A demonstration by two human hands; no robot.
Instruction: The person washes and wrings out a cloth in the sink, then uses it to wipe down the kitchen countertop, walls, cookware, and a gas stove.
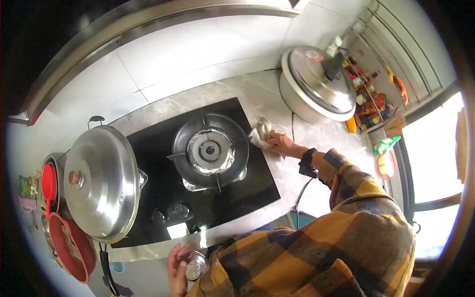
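Note:
My right hand (281,144) is closed on a crumpled pale cloth (262,132), pressed to the counter beside the hob's right edge. The black glass hob (153,148) carries a burner with a dark round pan support (210,150) and foil around it. Low in front of the hob, my left hand (178,265) has its fingers loosely bent and apart. Right beside it is a small round silver-rimmed thing (195,267), whose kind I cannot make out; they seem apart. A large lidded steel wok (101,183) covers the hob's left side.
A large pressure cooker (319,84) stands at the back right of the counter. Seasoning packets (368,94) fill a rack beyond it. At the left are a red ladle (48,182) and a red basin (71,247). The wok's black handle (106,270) juts past the front edge.

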